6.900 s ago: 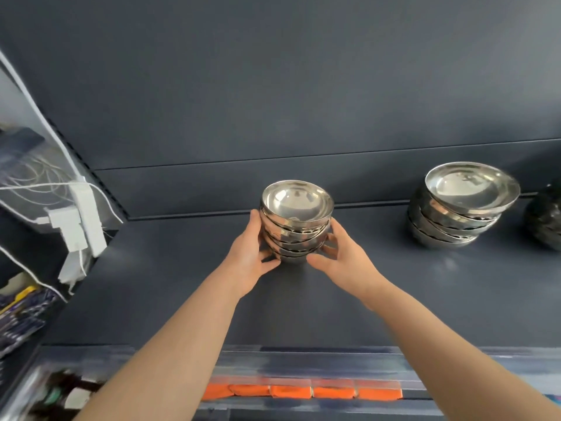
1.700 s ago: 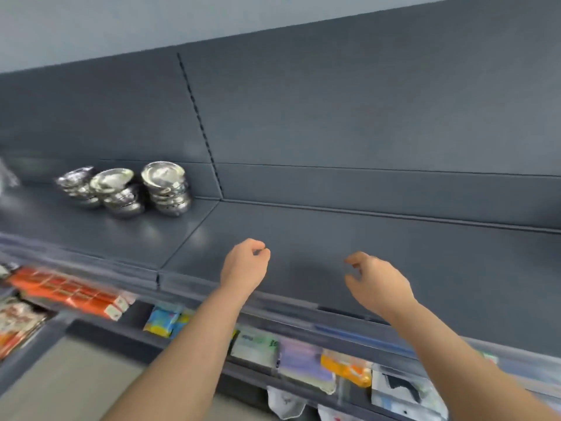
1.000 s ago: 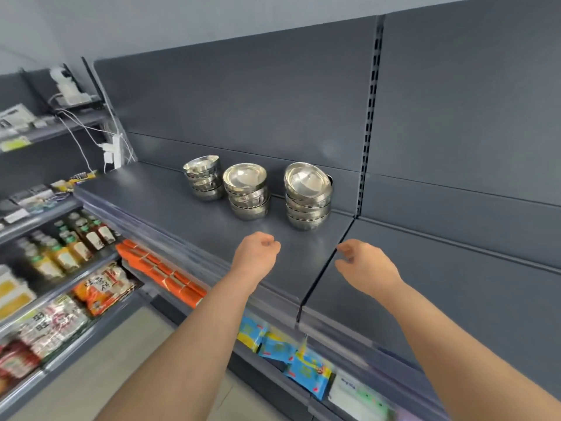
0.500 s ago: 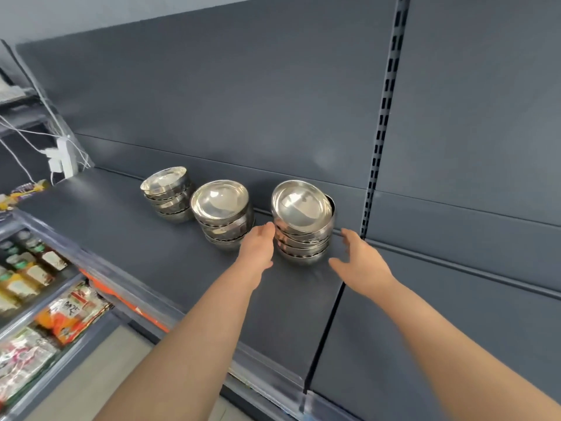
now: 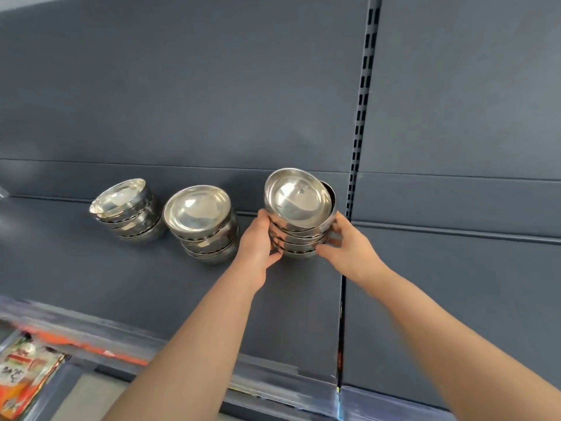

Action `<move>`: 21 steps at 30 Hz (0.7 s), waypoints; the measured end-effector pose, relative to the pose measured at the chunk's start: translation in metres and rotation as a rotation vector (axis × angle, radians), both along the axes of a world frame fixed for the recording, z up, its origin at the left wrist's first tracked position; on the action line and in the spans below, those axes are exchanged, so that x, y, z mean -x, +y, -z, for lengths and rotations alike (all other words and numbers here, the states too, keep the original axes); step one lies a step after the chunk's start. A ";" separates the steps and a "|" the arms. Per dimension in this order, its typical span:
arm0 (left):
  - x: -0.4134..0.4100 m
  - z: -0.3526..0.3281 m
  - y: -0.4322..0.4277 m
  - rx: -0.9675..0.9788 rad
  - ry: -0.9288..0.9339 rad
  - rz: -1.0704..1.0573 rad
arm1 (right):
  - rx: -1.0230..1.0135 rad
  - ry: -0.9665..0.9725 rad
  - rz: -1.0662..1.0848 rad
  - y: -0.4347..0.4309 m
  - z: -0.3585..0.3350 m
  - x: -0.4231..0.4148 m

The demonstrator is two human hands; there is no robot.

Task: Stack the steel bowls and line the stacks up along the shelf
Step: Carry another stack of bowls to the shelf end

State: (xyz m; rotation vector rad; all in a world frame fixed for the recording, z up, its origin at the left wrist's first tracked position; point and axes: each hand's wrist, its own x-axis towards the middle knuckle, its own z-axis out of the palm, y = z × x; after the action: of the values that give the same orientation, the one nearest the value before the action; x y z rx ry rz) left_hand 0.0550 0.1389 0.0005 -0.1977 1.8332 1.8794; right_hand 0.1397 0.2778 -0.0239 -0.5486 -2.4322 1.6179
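Observation:
Three stacks of shiny steel bowls stand in a row near the back of the dark grey shelf [image 5: 127, 284]. The left stack [image 5: 127, 212] and the middle stack [image 5: 202, 221] stand free. My left hand [image 5: 258, 241] presses the left side of the right stack [image 5: 299, 208], and my right hand [image 5: 349, 247] grips its right side low down. The top bowl of this stack sits slightly askew, with another rim showing behind it on the right.
A slotted upright [image 5: 362, 95] and a seam [image 5: 341, 323] split the shelf just right of the held stack; the right shelf section [image 5: 455, 299] is bare. Orange price strips [image 5: 88, 347] line the front edge. Packaged goods [image 5: 21, 375] lie on a lower shelf at bottom left.
Both hands reached forward from open air and closed on the sides of the right stack. The view moved in closer to the three stacks.

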 end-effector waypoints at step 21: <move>-0.220 -0.022 0.233 -0.018 0.011 0.862 | 0.061 -0.005 0.818 0.142 -0.009 -0.292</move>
State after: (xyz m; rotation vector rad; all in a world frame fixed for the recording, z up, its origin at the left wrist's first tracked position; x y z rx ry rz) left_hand 0.2746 0.3723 0.0223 0.5320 1.5335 1.2708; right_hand 0.4316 0.4203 -0.0147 -1.3286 -1.7606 1.3034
